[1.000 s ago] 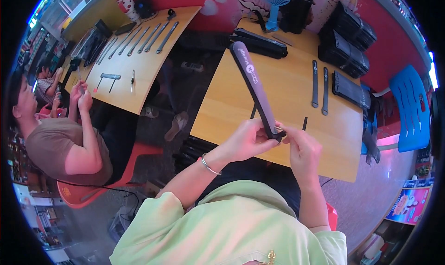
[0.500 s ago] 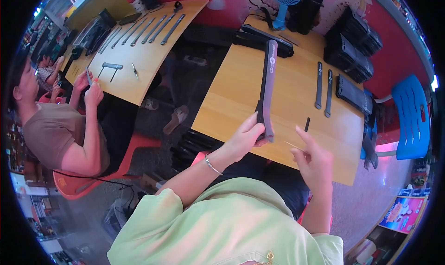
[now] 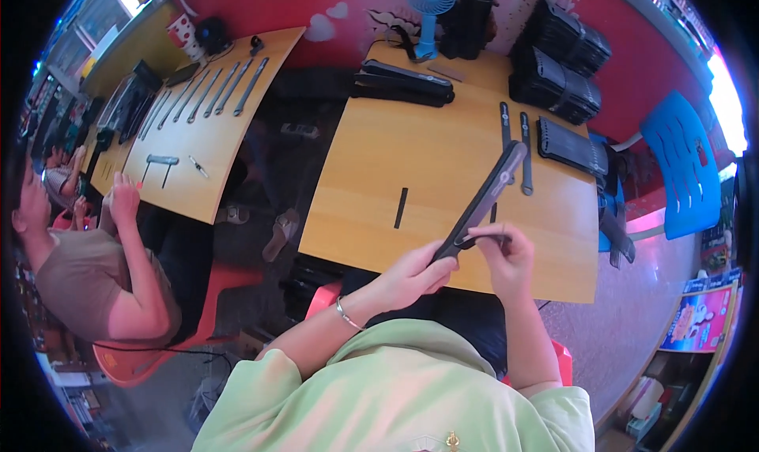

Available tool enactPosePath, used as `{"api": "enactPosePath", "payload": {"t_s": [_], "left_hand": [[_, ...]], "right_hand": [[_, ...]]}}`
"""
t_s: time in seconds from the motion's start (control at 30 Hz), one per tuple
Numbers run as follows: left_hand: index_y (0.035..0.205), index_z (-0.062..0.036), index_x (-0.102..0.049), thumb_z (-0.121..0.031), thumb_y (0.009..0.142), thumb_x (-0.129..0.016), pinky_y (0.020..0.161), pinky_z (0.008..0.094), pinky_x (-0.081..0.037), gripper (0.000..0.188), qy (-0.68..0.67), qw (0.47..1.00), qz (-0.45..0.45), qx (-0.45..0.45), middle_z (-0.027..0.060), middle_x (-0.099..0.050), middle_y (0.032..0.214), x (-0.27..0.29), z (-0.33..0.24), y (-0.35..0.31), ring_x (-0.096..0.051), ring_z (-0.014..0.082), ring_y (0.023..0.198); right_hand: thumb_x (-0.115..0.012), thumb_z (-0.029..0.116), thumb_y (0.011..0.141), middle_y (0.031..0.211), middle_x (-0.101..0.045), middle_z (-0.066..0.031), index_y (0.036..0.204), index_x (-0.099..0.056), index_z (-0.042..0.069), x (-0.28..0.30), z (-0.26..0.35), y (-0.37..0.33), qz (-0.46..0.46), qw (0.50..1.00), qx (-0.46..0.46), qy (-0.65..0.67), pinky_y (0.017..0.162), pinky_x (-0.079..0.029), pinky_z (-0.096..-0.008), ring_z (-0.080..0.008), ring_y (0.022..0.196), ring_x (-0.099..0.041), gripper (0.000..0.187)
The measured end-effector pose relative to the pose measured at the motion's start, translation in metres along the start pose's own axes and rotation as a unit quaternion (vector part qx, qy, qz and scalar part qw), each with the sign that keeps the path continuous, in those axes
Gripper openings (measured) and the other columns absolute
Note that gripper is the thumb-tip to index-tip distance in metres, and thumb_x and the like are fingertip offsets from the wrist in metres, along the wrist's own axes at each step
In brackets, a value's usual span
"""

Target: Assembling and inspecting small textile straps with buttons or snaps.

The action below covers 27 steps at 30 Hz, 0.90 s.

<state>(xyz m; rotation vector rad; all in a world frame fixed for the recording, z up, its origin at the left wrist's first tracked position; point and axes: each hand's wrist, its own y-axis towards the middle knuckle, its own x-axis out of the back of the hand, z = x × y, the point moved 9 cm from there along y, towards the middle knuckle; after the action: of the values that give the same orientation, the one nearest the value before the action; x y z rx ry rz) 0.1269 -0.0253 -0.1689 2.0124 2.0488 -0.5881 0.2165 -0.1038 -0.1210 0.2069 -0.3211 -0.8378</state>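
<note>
My left hand [image 3: 415, 276] is closed around the near end of a long dark grey strap [image 3: 490, 187] with a rounded far end and a light round mark. The strap slants up and to the right above the table. My right hand [image 3: 510, 262] is closed in a pinch beside the strap's near end. A small dark piece shows at its fingertips, and I cannot make out whether it belongs to the strap. Two narrow black strips lie on the table, one left of the strap [image 3: 402, 208] and one partly hidden behind it [image 3: 494, 212].
The wooden table [image 3: 356, 183] carries two flat straps [image 3: 526, 152], stacked black bundles [image 3: 557, 84], a black case [image 3: 403, 84] and a blue fan [image 3: 429, 9]. A blue chair [image 3: 681, 163] stands right. A co-worker [image 3: 95, 282] sits left at another table [image 3: 209, 136].
The strap has tipped from nearly upright to slanting right. My right hand has come in beside its near end, fingers now pinched. The view has shifted, showing both black strips.
</note>
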Motion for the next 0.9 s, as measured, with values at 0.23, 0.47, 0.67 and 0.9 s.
{"api": "enactPosePath", "payload": {"t_s": [0.23,0.47,0.67,0.9], "left_hand": [[0.089,-0.0044,-0.045,-0.015,0.098,-0.041,0.043,0.0195,-0.024,0.014,-0.012,0.990,0.043,0.135,-0.0041,-0.037,0.064,0.023,0.025,-0.026,-0.031,0.0044,0.050],[0.094,-0.0027,-0.047,-0.020,0.097,-0.043,0.045,0.0194,-0.025,0.018,-0.023,0.988,0.078,0.132,-0.0035,-0.038,0.064,0.050,0.038,-0.073,-0.032,0.0045,0.051],[0.107,-0.0010,-0.048,-0.030,0.099,-0.030,0.047,0.0217,-0.026,0.036,-0.087,0.994,-0.054,0.025,-0.0005,-0.041,0.063,0.069,0.015,-0.040,-0.031,0.0074,0.050],[0.112,-0.0035,-0.047,-0.035,0.098,-0.031,0.051,0.0229,-0.031,0.038,-0.126,0.988,-0.083,-0.030,0.0041,-0.047,0.071,0.060,0.008,-0.007,-0.038,0.0104,0.056]], "right_hand": [[-0.058,0.016,0.091,0.059,-0.039,0.0107,0.093,-0.062,0.009,0.103,-0.053,0.077,-0.215,0.953,-0.116,0.177,0.039,-0.017,-0.0181,0.0015,0.046,-0.029,0.008],[-0.062,0.015,0.089,0.060,-0.042,0.0100,0.094,-0.065,0.008,0.177,-0.051,0.172,-0.336,0.921,-0.024,0.194,0.041,-0.020,-0.0174,0.0023,0.048,-0.031,0.009],[-0.067,0.003,0.079,0.076,-0.064,0.0002,0.098,-0.068,0.009,0.095,-0.044,0.177,-0.145,0.954,0.134,-0.224,0.059,-0.041,-0.0199,-0.0075,0.063,-0.050,0.020],[-0.058,0.008,0.078,0.100,-0.067,-0.0028,0.098,-0.069,0.017,0.052,-0.121,0.131,0.094,0.894,0.106,-0.425,0.071,-0.051,-0.0336,-0.0235,0.084,-0.064,0.025]]}}
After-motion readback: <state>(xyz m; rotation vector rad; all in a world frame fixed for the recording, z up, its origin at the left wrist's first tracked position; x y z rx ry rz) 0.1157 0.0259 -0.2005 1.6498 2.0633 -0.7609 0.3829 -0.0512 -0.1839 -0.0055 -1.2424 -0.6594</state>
